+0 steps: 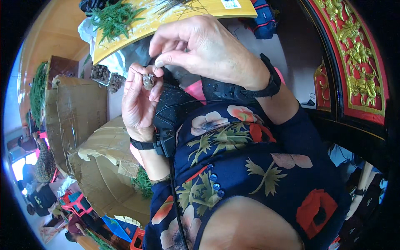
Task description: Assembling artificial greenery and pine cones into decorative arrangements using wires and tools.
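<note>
Hands work close under the head camera, raised in front of a dark blue floral blouse [250, 166]. The left hand [139, 100] is curled around a small brownish cone-like object [148, 81], gripping it between thumb and fingertips near the centre-left of the picture. The right hand [204, 46] reaches across from the right, its thumb and forefinger pinched tight just above that object, apparently on a thin thread or wire [135, 68] that loops beside it; the strand is too fine to make out fully. Both wrists carry black straps, the left one [143, 145] joined to a black device with a cable running down over the blouse, the right one [271, 81] a plain band.

Behind the hands, a yellow board [175, 21] holds sprigs of green needles [114, 18]. Torn cardboard boxes [89, 125] lie at the left, with dark cones [104, 77] heaped near them. A red and gold carved panel [354, 58] curves along the right edge. Other people sit far off at the lower left.
</note>
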`<state>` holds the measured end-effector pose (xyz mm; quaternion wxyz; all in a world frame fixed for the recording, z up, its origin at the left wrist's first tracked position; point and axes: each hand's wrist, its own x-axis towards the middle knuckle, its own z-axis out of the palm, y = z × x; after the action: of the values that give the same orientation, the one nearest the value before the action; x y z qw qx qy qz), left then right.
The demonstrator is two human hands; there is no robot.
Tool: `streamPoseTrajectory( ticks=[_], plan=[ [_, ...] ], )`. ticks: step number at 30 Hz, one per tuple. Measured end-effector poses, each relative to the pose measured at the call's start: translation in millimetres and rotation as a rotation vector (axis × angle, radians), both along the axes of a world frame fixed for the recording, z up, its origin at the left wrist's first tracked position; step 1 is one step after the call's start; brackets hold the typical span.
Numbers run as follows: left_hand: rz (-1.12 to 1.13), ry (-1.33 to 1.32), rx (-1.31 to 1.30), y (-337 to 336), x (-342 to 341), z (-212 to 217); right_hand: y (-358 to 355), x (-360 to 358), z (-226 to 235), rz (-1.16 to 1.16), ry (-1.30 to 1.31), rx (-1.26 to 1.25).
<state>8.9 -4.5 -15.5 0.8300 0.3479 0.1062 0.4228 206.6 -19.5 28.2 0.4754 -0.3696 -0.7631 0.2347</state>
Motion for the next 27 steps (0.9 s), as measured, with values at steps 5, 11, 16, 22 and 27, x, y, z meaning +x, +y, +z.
streamPoseTrajectory(
  ticks=[5,11,16,22,27],
  plan=[
    [0.188,0.045,-0.067,-2,1,6,11,2,-14,-0.007,0.121,-0.226],
    [0.271,0.128,0.003,-3,1,11,13,-8,-15,0.131,0.153,-0.548],
    [0.471,0.292,0.034,-8,13,16,18,-14,-24,0.154,0.256,-0.475],
    [0.606,0.46,0.221,-15,24,16,19,-23,-34,0.079,0.303,-0.343],
    [0.634,0.522,0.219,-16,26,16,17,-24,-31,0.037,0.353,-0.325]
  ],
)
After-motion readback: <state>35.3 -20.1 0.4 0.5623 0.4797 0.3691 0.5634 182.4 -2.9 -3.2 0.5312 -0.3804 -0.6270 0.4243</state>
